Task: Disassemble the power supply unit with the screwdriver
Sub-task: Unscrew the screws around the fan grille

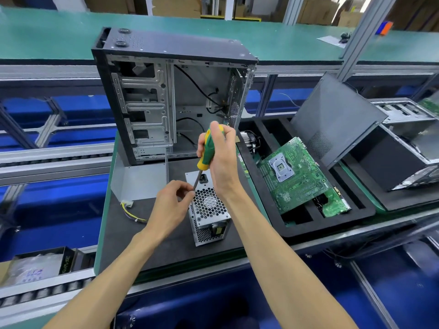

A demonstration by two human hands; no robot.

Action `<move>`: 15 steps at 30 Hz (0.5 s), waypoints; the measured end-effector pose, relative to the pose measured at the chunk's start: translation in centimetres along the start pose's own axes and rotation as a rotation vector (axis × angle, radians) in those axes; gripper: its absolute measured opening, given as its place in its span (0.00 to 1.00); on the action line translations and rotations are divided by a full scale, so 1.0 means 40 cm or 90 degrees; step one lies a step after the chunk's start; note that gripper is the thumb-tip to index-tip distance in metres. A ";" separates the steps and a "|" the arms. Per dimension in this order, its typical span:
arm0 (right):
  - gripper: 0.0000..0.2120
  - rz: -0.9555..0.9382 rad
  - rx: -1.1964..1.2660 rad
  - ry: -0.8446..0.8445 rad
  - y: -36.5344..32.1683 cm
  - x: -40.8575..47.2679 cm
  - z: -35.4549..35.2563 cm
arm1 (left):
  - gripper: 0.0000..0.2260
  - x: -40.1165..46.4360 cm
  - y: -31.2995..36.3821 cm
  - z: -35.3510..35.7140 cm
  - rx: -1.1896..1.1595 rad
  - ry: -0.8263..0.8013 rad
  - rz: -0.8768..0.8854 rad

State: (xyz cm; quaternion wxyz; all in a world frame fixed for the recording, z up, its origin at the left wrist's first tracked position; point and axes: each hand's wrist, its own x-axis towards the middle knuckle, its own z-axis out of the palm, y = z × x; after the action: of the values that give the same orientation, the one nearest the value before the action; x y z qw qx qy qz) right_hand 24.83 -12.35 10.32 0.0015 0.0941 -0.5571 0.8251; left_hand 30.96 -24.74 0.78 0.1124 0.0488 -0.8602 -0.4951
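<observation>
Both hands' fingers clamp the screwdriver (206, 150) over the perforated metal power supply unit (210, 212), apparently touching.

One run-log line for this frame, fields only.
right hand: grips screwdriver | left hand: steadies shaft | tip: at top of power supply unit | case: upright behind

The scene is being lit brightly and evenly from overhead, with only soft shadows being cast on the desk (133, 238). Straight rails are being bent near the edges by wide-angle distortion, and the far background is being rendered slightly soft.
</observation>
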 end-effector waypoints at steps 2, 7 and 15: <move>0.12 -0.029 -0.006 0.030 0.003 0.000 0.004 | 0.06 0.001 0.000 0.002 0.004 -0.006 0.002; 0.14 0.037 0.148 0.229 0.010 0.021 -0.031 | 0.02 0.003 -0.008 0.008 -0.080 -0.012 -0.057; 0.20 0.235 0.501 0.384 0.050 0.047 -0.188 | 0.04 0.030 -0.016 -0.007 -0.599 0.034 -0.421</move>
State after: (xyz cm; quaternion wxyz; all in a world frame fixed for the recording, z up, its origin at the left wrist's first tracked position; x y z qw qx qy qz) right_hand 21.59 -6.38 6.04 -0.0188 -0.2538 -0.1872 0.9488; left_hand 29.85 -25.51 0.55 -0.0171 0.2724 -0.4834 -0.8318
